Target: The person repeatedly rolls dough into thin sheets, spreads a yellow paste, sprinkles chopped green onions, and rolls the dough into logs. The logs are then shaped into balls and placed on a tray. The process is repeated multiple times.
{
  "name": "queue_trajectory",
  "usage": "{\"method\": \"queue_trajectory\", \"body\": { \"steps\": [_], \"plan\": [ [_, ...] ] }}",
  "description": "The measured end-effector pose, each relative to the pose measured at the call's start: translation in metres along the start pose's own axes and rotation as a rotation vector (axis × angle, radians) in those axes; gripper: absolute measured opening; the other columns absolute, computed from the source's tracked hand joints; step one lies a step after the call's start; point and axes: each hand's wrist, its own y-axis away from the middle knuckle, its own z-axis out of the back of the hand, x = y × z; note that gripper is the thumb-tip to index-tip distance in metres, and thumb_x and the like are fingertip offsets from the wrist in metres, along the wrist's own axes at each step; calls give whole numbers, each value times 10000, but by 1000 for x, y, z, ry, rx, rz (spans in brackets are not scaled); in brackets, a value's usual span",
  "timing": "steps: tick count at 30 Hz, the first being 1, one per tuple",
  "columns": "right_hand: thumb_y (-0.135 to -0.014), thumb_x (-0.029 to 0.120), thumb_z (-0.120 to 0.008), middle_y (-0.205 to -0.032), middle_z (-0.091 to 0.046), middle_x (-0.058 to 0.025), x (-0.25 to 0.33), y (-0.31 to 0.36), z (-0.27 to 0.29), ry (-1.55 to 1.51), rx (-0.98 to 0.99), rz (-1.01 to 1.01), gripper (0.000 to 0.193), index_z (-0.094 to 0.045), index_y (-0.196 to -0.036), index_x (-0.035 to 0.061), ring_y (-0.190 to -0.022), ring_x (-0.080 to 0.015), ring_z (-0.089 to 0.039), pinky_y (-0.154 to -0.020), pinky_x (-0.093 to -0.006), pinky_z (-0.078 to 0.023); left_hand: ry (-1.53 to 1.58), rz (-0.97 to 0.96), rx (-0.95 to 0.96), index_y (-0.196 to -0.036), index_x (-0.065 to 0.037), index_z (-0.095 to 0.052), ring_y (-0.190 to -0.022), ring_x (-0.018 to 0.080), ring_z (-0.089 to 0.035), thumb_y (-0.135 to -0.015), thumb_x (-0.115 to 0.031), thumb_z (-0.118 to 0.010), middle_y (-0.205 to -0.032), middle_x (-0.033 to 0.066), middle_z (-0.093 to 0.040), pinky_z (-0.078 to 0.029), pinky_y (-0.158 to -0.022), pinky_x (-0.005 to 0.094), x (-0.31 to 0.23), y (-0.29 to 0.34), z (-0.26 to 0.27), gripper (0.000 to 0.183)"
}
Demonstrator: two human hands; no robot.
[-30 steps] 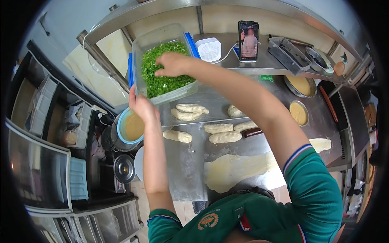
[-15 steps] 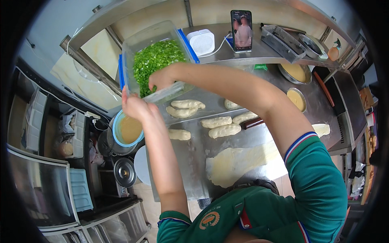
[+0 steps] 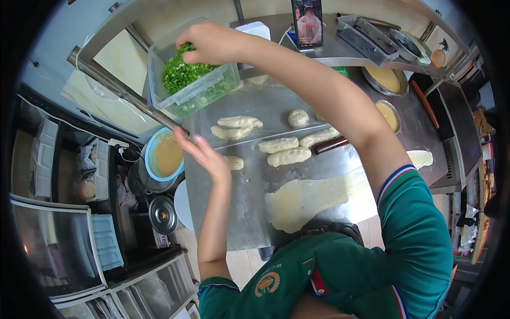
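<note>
My right hand (image 3: 211,43) is raised over a clear plastic tub (image 3: 215,87), its fingers closed round a pinch of chopped scallions. More chopped scallions (image 3: 180,77) are heaped inside the tub, at the shelf's left end. My left hand (image 3: 207,157) holds nothing and has its fingers stretched out, near the metal shelf post. Beside it stands a light-blue bowl (image 3: 150,159) of tan paste. A thin rolled-out dough sheet (image 3: 303,199) lies on the steel worktop (image 3: 239,207) near my body. Several dough pieces (image 3: 289,157) rest beyond it.
A brown rolling pin (image 3: 330,145) lies beside the dough pieces. Two metal bowls of yellow batter, including a large bowl (image 3: 383,81), stand at the right. On the shelf are a propped phone (image 3: 308,26) and a grey rectangular container (image 3: 366,40).
My right hand has risen out of the tub with chopped scallions. My left hand has let go of the tub's rim and come down. The tub has tipped back away from me.
</note>
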Motion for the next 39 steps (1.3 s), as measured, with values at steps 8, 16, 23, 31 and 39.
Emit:
{"method": "queue_trajectory", "body": {
  "steps": [8,16,23,31,39],
  "plan": [
    [-835,133,-673,-840,-668,-204,29,258,-52,-457,89,-261,152,-635,-904,3,-774,-386,-659,-715,-435,-521,-173,166,767,-1589,73,-175,-1512,465,-235,-936,-169,-580,-1642,303,-204,-166,-1253,506,53,218,76,805],
    [-828,203,-722,-1142,-605,-120,78,473,-206,-129,428,-269,313,-610,-1108,117,-957,-309,-672,-777,-406,-584,-477,47,841,-1563,53,-271,-1480,490,-276,-932,-276,-655,-1611,310,-271,-199,-1229,539,63,266,78,809],
    [-786,175,-736,-1084,-609,-120,22,574,-145,181,-4,-416,238,-656,-1004,122,-945,-328,-623,-780,-427,-553,-577,-133,721,-1474,33,-461,-1399,451,-431,-1012,-139,-535,-1552,280,-412,-348,-1177,481,139,164,1,499],
    [-822,131,-738,-1047,-582,-169,-65,703,-6,454,-234,-874,184,-629,-961,80,-982,-386,-550,-841,-481,-472,-902,-187,772,-1461,78,-472,-1435,440,-406,-1039,-241,-479,-1537,292,-441,-275,-1218,490,169,196,1,529],
    [-908,219,-674,-1246,-593,-203,-145,845,96,767,-373,-1179,259,-644,-1118,70,-1141,-404,-542,-980,-512,-437,-607,-127,1172,-1442,19,-493,-1413,452,-419,-907,-38,-637,-1528,253,-449,-319,-1199,491,17,319,-49,556]
  ]
}}
